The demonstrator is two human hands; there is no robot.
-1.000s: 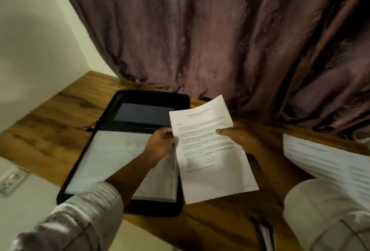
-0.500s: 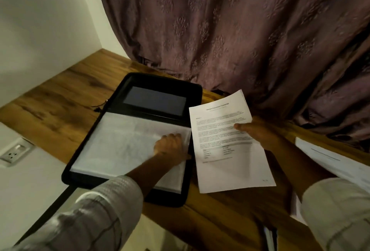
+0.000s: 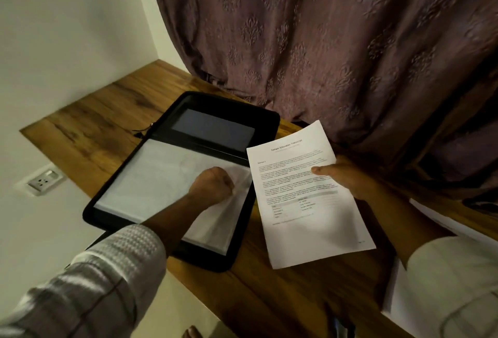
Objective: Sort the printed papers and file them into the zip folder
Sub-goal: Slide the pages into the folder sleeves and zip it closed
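Paper first: the white printed sheet (image 3: 310,203) hangs just right of the open black zip folder (image 3: 223,111) on the wooden bench (image 3: 102,111), its long edge roughly along the folder's, pinched by the right hand (image 3: 347,178), thumb on top. The left hand (image 3: 213,184), nearer the pocket, curls its fingers at the right edge of the clear plastic sleeve (image 3: 161,176), seemingly pinching it.

Left hand (image 3: 213,185) curled fist-like, knuckles up, any grip hidden, forearm stretched forward, right hand (image 3: 343,176) pinching white printed paper sheet (image 3: 310,219), thumb on top.
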